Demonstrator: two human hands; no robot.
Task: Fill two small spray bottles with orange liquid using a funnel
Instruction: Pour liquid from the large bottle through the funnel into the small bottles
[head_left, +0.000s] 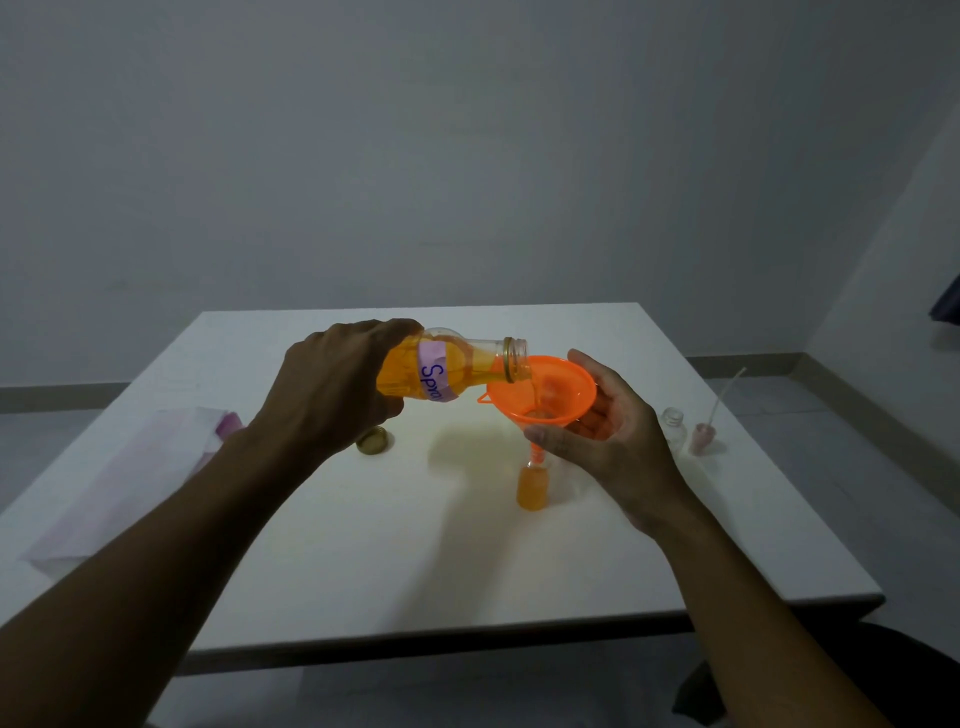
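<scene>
Left hand (337, 384) grips the body of a clear plastic supply bottle (467, 364), fingers wrapped round it. The bottle is tipped near horizontal, with its threaded mouth over the funnel (566, 384). It carries a lilac paper label with handwritten purple lettering. Orange liquid lies along its lower side and runs in a thin stream into the cone.

The funnel is glossy orange plastic, a wide cone with a small side tab; its narrow stem sits in the neck of a small spray bottle (532, 488). Right hand (608, 436) holds the cone between thumb and curled fingers. The small bottle stands upright near the table's centre, orange liquid up to about its shoulder.

A second small bottle (674, 423), transparent and uncapped, stands to the right. Just beside it is a pinkish spray head (702, 437) with a thin tube angled upward. A gold cap (373, 441) lies left of centre. A pale pink-and-white bag (124, 478) lies flat at the left edge.

The table (415, 571) is smooth, white and square-cornered. Walls are plain grey-white, with grey skirting and a grey floor
</scene>
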